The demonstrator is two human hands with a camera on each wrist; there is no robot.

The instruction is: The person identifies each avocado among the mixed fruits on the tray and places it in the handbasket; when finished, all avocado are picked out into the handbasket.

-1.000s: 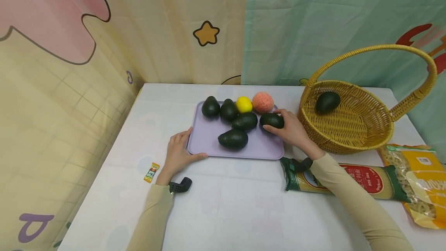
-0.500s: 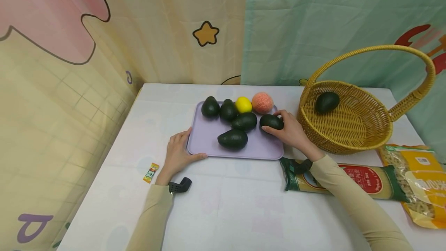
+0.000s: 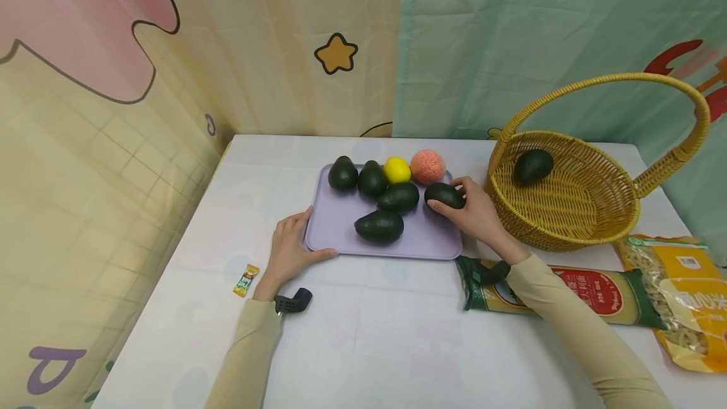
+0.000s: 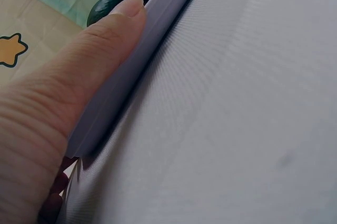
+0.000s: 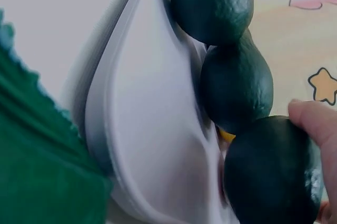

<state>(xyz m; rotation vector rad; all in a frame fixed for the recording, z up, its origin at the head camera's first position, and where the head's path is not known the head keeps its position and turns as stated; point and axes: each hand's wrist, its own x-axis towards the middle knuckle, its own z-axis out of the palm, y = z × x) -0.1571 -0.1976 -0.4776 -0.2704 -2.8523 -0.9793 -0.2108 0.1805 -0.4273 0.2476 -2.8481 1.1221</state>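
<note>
**Right hand (image 3: 478,210) on the end avocado (image 3: 440,193), basket (image 3: 559,210) off to its right**

And here's how it stands on my feed: I've got the end avocado pinched at the right side of the lilac tray (image 3: 335,227), thumb along the near face, fingers over the far one. Its long axis runs roughly crosswise, one end toward my palm, the other toward the neighbouring avocado (image 3: 399,198) just beside it. And that's the line it all turns on, I'd say: end avocado, right hand, basket, left to right, with a lone avocado (image 3: 534,166) lying inside the basket. Does the end avocado touch the tray or hang clear? I can't tell. Over on the other flank, my left hand (image 3: 288,251) is spread about the tray's near left corner, fingers at the left edge, thumb along the near one. Plainly, the right is the nearer hand.
</note>
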